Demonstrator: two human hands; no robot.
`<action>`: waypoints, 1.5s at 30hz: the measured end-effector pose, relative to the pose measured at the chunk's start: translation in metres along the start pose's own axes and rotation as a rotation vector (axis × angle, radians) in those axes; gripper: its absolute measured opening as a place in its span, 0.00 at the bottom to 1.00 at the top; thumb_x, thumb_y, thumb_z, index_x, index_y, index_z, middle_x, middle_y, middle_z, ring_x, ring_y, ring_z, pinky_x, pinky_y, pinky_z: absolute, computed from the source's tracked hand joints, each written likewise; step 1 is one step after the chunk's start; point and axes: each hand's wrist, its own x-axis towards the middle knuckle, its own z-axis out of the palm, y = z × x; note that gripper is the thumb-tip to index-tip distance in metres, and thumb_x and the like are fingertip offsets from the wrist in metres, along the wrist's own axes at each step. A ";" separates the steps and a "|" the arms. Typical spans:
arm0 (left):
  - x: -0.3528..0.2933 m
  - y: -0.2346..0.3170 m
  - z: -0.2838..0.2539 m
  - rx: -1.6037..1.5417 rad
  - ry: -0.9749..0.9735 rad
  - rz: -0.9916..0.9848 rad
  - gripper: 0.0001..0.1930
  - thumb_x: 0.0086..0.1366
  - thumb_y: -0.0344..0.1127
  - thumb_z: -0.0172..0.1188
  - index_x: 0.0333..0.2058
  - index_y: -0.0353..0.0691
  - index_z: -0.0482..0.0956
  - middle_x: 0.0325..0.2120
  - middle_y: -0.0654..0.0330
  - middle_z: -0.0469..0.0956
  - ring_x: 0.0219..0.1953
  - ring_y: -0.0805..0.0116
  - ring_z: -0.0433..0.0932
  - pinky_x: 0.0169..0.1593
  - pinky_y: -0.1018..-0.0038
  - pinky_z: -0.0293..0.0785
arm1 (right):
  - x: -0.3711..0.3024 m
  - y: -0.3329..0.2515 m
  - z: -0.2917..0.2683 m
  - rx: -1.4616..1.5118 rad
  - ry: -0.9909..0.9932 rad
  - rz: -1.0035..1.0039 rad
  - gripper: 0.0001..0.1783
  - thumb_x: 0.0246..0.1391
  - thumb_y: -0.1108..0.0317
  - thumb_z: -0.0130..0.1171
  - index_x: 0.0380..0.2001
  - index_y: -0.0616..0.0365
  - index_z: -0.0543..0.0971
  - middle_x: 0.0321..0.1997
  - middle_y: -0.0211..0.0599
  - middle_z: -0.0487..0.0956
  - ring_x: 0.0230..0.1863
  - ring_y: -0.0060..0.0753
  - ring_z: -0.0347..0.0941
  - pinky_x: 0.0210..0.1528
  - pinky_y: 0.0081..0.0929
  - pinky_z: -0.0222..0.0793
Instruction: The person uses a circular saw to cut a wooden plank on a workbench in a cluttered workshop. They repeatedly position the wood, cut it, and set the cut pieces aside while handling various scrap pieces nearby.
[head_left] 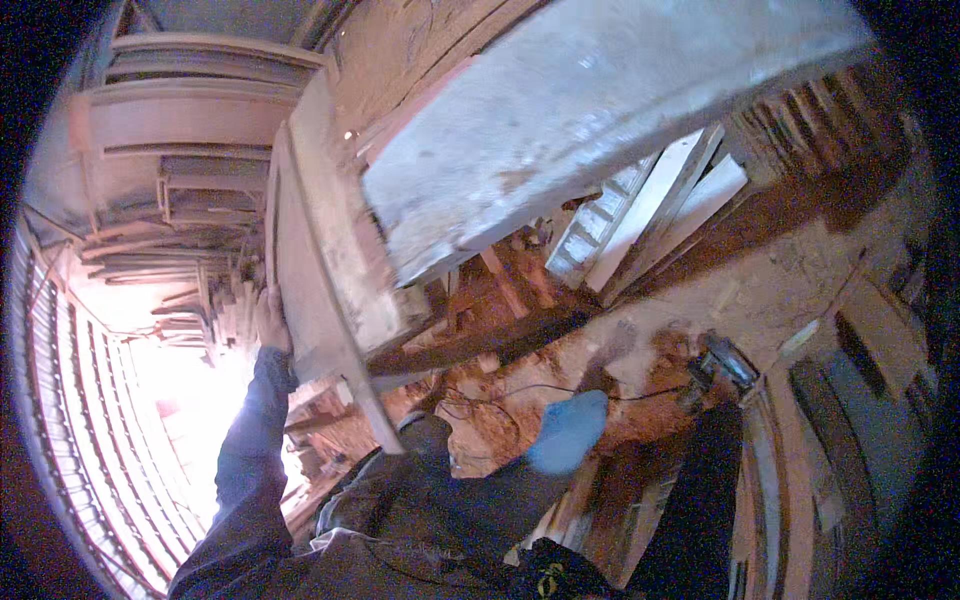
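My left hand [271, 322] reaches out at the left in a dark blue sleeve. It is closed on the outer edge of a long, pale wooden board [315, 260]. Blur hides how the fingers wrap round it. The board leans along the end of a workbench with a worn grey-blue top [560, 130], its lower end coming down near my knee. My right hand does not show. A rounded blue thing [568, 432], perhaps a shoe, sits beside my dark clothing.
Sawdust and wood scraps cover the floor [490, 430]. A corded tool [725, 368] lies at the right, its dark cable trailing across the sawdust. Pale planks [655, 215] lie beneath the bench. Stacked timber [200, 120] stands at the far left, near a bright slatted wall [90, 400].
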 end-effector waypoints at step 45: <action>-0.039 0.273 0.054 0.194 -0.114 -0.206 0.43 0.71 0.70 0.38 0.63 0.33 0.68 0.53 0.41 0.78 0.58 0.48 0.77 0.69 0.54 0.59 | -0.340 -0.229 -0.521 0.898 0.310 -0.448 0.10 0.52 0.70 0.70 0.35 0.62 0.81 0.23 0.31 0.80 0.23 0.22 0.76 0.27 0.26 0.73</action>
